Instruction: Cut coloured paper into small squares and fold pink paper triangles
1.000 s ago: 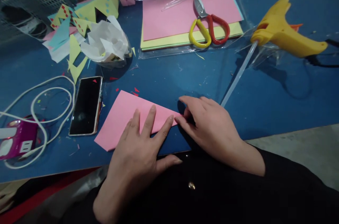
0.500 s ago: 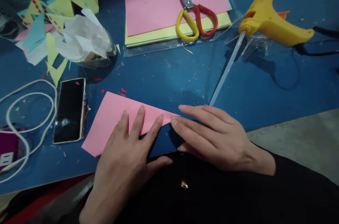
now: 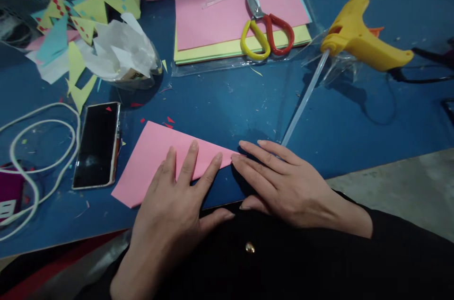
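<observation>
A folded sheet of pink paper (image 3: 142, 163) lies on the blue table near its front edge, tapering to a narrow point at the right. My left hand (image 3: 173, 200) rests on it with fingers spread, pressing its lower side flat. At the narrow tip, my right hand (image 3: 283, 181) lies with fingers stretched out, the index fingertip touching the paper. Part of the paper's lower edge is hidden under my left hand. Just beyond my right hand is the end of a clear glue stick (image 3: 305, 99), which sticks out of a yellow glue gun (image 3: 362, 35).
Scissors (image 3: 260, 21) with yellow and red handles lie on a stack of coloured paper (image 3: 213, 21). Left are a phone (image 3: 97, 144), a white cable (image 3: 39, 122) and a crumpled bag (image 3: 124, 58) among paper scraps. The table (image 3: 220, 101) has small clippings on it.
The view has shifted slightly. My right hand's fingers have spread a little more at the paper's tip. My left hand stays in the same place on the paper.
</observation>
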`<action>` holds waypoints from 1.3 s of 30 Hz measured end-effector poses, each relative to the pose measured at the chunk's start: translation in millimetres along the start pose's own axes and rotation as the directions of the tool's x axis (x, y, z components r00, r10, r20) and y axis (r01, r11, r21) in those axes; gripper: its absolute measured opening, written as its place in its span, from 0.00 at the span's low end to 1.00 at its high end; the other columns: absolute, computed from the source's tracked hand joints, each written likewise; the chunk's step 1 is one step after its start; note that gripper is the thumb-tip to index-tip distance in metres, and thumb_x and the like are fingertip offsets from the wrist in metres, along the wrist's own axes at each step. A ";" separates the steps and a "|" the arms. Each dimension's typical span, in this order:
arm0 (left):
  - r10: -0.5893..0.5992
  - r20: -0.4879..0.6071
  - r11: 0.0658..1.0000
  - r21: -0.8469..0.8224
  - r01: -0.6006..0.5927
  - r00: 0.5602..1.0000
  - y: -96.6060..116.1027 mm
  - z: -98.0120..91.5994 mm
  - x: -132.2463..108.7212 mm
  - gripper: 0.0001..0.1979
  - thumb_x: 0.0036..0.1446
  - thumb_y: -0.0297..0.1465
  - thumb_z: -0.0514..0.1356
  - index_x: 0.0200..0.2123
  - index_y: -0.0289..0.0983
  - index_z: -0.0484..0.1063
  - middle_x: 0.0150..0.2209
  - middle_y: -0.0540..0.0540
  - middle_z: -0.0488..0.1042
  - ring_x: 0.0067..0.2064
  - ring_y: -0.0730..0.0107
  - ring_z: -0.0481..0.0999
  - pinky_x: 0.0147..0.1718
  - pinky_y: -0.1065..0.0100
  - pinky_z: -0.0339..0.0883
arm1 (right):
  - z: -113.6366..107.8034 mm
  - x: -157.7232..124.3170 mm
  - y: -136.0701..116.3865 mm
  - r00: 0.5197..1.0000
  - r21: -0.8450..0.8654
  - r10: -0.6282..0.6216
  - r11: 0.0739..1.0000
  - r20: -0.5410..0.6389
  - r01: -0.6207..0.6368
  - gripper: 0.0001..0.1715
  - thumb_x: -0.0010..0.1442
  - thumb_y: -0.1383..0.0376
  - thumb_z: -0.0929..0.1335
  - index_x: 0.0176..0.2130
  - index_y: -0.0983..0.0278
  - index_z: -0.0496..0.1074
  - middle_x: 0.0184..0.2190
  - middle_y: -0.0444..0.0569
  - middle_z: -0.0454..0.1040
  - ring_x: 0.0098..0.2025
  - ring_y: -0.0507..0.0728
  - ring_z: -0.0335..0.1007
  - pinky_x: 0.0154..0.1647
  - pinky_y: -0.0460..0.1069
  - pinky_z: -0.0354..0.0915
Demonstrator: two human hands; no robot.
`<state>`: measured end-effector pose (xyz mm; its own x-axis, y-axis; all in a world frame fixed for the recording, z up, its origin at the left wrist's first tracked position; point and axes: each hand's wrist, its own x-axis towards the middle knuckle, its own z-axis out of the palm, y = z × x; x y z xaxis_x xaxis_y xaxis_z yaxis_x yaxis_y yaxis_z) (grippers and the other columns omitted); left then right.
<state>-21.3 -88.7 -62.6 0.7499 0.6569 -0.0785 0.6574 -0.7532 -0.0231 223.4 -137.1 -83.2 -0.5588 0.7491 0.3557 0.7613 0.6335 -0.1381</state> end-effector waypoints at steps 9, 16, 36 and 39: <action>-0.030 -0.051 0.999 -0.015 0.029 0.998 7.3 -4.8 1.4 0.44 0.55 0.57 0.58 0.68 0.39 0.61 0.66 0.25 0.61 0.64 0.17 0.60 0.53 0.30 0.65 | -12.1 -7.2 -3.3 0.993 -0.036 0.072 0.996 -0.092 -0.076 0.34 0.72 0.53 0.60 0.58 0.81 0.70 0.57 0.63 0.75 0.64 0.68 0.65 0.64 0.60 0.62; -0.059 -0.049 0.998 0.005 0.059 0.997 14.5 -6.4 1.2 0.48 0.49 0.56 0.65 0.68 0.38 0.61 0.68 0.25 0.59 0.64 0.18 0.60 0.56 0.32 0.62 | 0.9 3.3 -8.7 1.000 0.069 -0.007 0.998 0.014 0.006 0.37 0.74 0.52 0.56 0.59 0.83 0.67 0.57 0.67 0.74 0.61 0.65 0.70 0.62 0.60 0.67; 0.035 -0.200 0.999 -0.016 -0.039 0.979 31.4 18.2 -6.3 0.40 0.65 0.53 0.50 0.68 0.27 0.55 0.70 0.34 0.57 0.71 0.48 0.55 0.66 0.50 0.53 | 9.6 -1.0 -14.8 0.998 -0.053 -0.064 0.997 0.006 0.064 0.35 0.73 0.55 0.57 0.58 0.85 0.67 0.57 0.72 0.73 0.60 0.68 0.71 0.58 0.64 0.69; 0.037 -0.206 0.999 -0.024 -0.043 0.978 29.1 18.9 -8.5 0.39 0.66 0.52 0.49 0.69 0.29 0.55 0.70 0.36 0.57 0.71 0.53 0.54 0.68 0.53 0.51 | 10.9 -0.9 -15.6 0.997 -0.081 -0.074 0.994 0.001 0.074 0.34 0.72 0.56 0.58 0.57 0.84 0.68 0.55 0.71 0.75 0.58 0.69 0.73 0.55 0.64 0.71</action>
<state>-10.0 -116.8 -81.5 0.7731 0.6213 0.1280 0.6260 -0.7798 0.0041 208.4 -145.5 -91.5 -0.6140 0.7005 0.3638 0.7422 0.6692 -0.0357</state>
